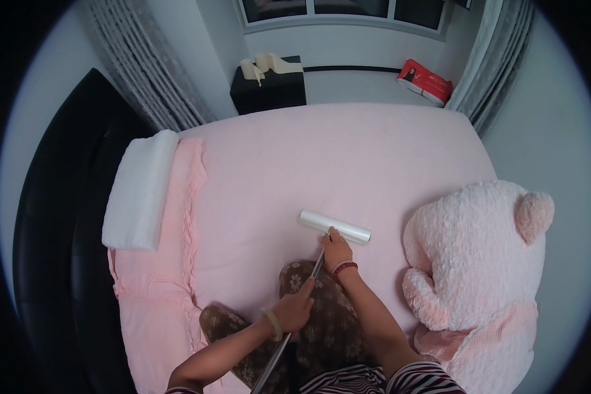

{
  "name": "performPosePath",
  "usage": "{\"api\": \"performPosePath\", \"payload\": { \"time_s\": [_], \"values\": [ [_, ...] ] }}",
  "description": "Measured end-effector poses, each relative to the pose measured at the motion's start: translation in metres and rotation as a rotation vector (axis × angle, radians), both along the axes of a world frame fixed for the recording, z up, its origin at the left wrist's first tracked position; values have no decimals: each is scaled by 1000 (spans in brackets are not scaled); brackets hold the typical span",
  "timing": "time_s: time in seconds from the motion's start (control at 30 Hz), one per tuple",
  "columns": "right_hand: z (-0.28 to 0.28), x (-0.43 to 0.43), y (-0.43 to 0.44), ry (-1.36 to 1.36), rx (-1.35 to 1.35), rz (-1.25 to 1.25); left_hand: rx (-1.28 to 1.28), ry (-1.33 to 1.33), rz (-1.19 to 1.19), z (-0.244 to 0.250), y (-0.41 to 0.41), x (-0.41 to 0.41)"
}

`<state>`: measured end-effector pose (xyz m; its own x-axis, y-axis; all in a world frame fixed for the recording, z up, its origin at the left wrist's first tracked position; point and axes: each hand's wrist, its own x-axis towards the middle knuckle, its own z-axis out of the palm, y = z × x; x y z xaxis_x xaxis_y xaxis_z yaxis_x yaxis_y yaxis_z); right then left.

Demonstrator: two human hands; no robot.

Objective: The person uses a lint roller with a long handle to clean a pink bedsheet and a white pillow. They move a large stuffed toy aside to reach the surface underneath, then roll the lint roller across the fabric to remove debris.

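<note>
A long-handled lint roller lies across the pink bed sheet [295,157], its white sticky roll [335,226] resting on the cloth in front of my knees. My right hand [337,250] grips the handle close to the roll, one finger stretched towards it. Further back, my left hand [293,310] is wrapped around the metal pole [274,362]. The pole slants down past my lap and leaves the view at the bottom. I kneel or sit on the bed in brown flowered trousers [325,320].
A large pink plush bear [482,256] occupies the right side. At the left, a white pillow [140,192] lies on a pink ruffled pillow [175,280] by the black headboard [54,236]. Beyond the bed are a black nightstand [268,93] with cream cloth rolls [273,64] and a red package [425,82].
</note>
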<state>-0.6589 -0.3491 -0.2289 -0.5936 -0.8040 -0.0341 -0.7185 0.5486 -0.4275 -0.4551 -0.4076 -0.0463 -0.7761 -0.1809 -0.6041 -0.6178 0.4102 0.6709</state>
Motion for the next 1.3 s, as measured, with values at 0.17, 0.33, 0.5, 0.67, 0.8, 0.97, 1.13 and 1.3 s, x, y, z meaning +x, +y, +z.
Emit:
{"api": "performPosePath", "payload": {
  "time_s": [0.17,0.33,0.5,0.67,0.8,0.97,1.13,1.3],
  "values": [
    [5,-17,-10,-6,-11,10,-101,146,-61,-20,-13,-16],
    [-9,-2,-5,-43,-60,-53,-121,-30,-83,-20,1,-9],
    [-15,0,-2,36,-69,-51,-87,-17,-70,-18,6,-7],
    [-14,3,-5,19,-59,-74,-165,-11,-117,-23,5,-2],
    [-3,-8,-16,-21,33,-40,-303,204,-141,-47,-5,3],
    [14,-42,-34,19,204,5,-232,4,-184,-24,-28,-36],
    [21,-69,-49,25,289,1,-123,-154,-186,2,-45,-68],
    [-9,-102,-53,173,167,-106,-131,-168,-282,-10,-72,-113]
  ]
}}
